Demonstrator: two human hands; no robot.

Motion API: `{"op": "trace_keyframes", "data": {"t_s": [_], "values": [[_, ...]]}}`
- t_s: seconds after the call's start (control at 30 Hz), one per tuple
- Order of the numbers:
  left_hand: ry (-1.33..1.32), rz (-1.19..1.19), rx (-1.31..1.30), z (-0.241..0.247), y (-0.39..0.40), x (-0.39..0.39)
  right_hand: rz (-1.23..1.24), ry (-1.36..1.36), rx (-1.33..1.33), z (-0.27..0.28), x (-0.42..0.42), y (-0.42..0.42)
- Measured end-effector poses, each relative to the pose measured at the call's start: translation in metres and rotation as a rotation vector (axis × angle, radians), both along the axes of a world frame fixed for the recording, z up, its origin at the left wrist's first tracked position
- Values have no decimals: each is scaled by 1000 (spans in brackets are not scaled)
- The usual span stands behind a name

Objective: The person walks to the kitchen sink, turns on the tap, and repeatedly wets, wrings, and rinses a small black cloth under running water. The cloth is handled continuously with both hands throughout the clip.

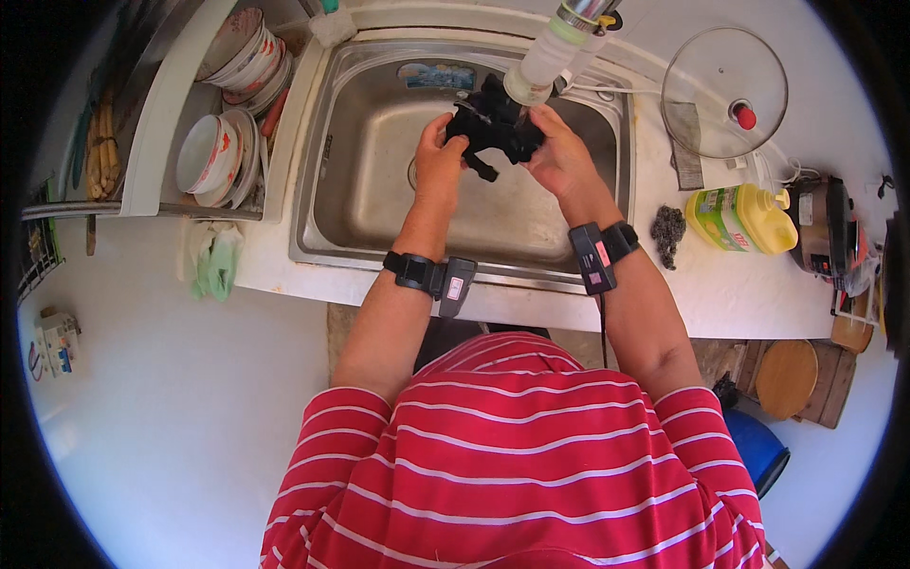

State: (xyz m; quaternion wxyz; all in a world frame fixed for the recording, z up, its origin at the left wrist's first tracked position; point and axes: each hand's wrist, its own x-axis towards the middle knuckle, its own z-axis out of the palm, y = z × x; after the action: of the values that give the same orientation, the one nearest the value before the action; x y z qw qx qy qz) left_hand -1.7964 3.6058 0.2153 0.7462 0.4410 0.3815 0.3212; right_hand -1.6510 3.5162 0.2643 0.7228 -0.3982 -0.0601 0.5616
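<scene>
A crumpled piece of black cloth (490,121) is held between my two hands over the stainless steel sink (377,199). My left hand (441,153) grips its left side, thumb on top. At its right edge, my right hand (561,153) pinches the fabric, partly beneath the faucet's outlet. The faucet (540,67), with a translucent filter body, reaches in from the top and hides part of the cloth's upper right. One narrow end of the cloth dangles toward the basin floor. Wet glints show on its upper surface.
Stacked bowls (206,156) and plates fill a rack on the left. To the right are a glass pot lid (725,92), a steel wool scrubber (668,235), a yellow detergent jug (739,219) and a rice cooker (817,224). A green-white cloth (217,259) hangs over the counter's left edge.
</scene>
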Motion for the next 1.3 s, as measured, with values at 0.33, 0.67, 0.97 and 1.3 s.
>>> {"op": "trace_keyframes", "data": {"t_s": [0.33,0.67,0.97,1.3], "values": [[-634,-89,-689,-2,-31,21,139,-1422,-251,-3,-48,3],[-566,44,-535,9,-46,38,-273,-1305,-137,-19,-46,4],[-571,-47,-516,29,-35,29,-51,-840,-184,-9,-19,-5],[-668,22,-300,38,-14,19,237,-696,-27,-21,-17,-23]]}}
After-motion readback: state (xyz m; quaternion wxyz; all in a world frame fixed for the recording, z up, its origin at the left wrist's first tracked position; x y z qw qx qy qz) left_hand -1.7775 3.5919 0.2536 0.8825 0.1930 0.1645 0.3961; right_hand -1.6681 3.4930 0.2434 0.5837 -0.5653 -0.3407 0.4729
